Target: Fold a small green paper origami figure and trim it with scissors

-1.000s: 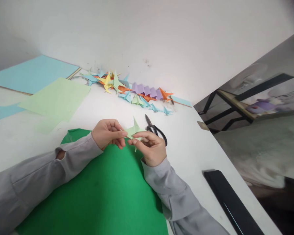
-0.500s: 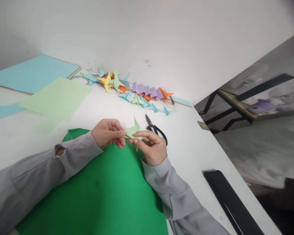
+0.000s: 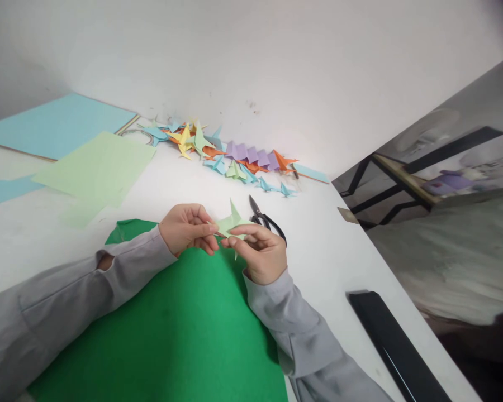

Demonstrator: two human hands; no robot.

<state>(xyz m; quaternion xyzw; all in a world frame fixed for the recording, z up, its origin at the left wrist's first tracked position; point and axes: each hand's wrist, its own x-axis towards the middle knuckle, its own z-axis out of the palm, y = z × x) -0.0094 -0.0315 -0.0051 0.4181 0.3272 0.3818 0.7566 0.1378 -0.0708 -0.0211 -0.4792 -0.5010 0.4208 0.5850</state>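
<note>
Between my two hands is a light green origami crane, held above the far end of a green sheet. My left hand pinches its left end between thumb and fingers. On the other side, my right hand grips the folded paper with thumb and fingertips, hiding part of it. One pointed tip stands up from the crane, and another pokes out below the right fingers. Just behind my right hand lie black-handled scissors, partly covered by it.
Along the wall runs a row of folded paper cranes in several colours, with a purple pleated strip. Blue sheets and light green sheets lie at left, near a tape roll. A long black object rests near the right table edge.
Both hands and the crane have shifted very slightly to the right. The grip of each hand looks the same, and the things on the table have stayed put.
</note>
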